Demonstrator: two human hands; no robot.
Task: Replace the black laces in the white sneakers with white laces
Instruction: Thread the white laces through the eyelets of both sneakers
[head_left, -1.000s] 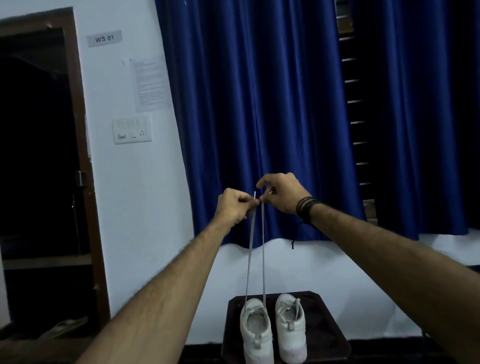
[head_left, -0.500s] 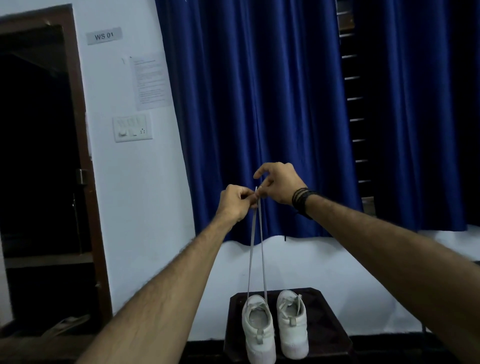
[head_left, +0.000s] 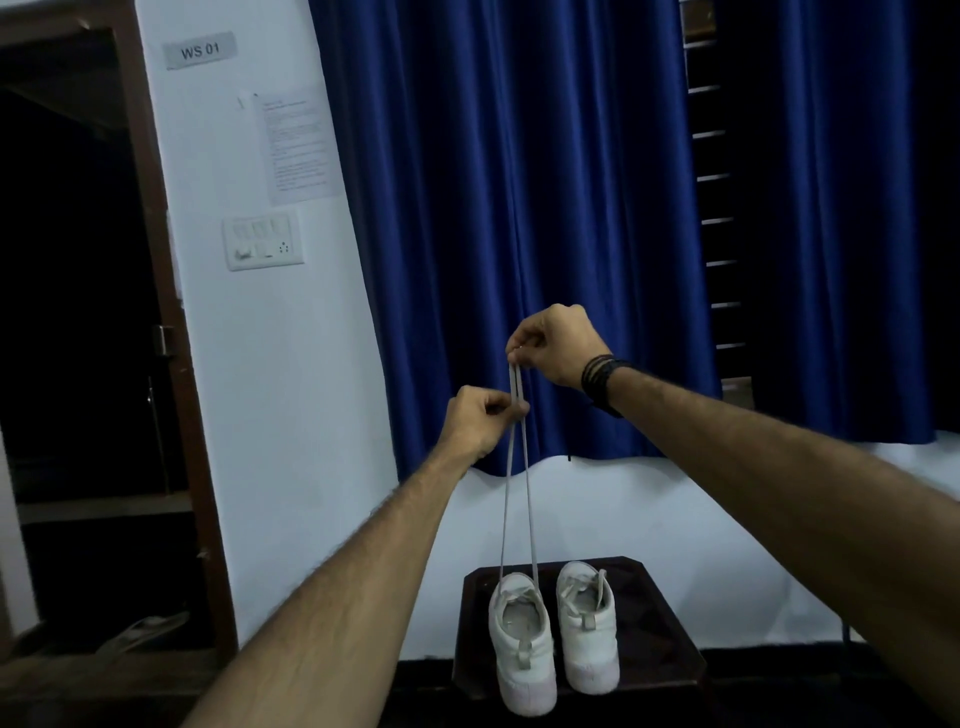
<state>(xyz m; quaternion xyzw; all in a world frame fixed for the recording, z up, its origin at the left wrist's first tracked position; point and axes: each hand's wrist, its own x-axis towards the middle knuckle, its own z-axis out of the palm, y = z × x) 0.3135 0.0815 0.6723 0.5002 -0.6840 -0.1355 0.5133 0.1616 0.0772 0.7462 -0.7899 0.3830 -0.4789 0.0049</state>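
Institutional workroom: "WS 01" door sign (head_left: 200, 50), posted notice (head_left: 297, 145), blue curtains (head_left: 509, 208).

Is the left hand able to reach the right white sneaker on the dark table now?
Probably not at once. The left hand pinches both strands of the white lace, held high above the dark table. Nothing blocks the right white sneaker, but the hand must first let go.

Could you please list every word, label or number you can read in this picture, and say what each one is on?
"WS 01": on the small grey sign fixed high on the white wall, beside the door frame.
Printed paper notice on the wall below the sign: lines of text, too small and blurred to read.
Switch plate under the notice: no readable marking.
White sneakers: no brand or label can be made out.
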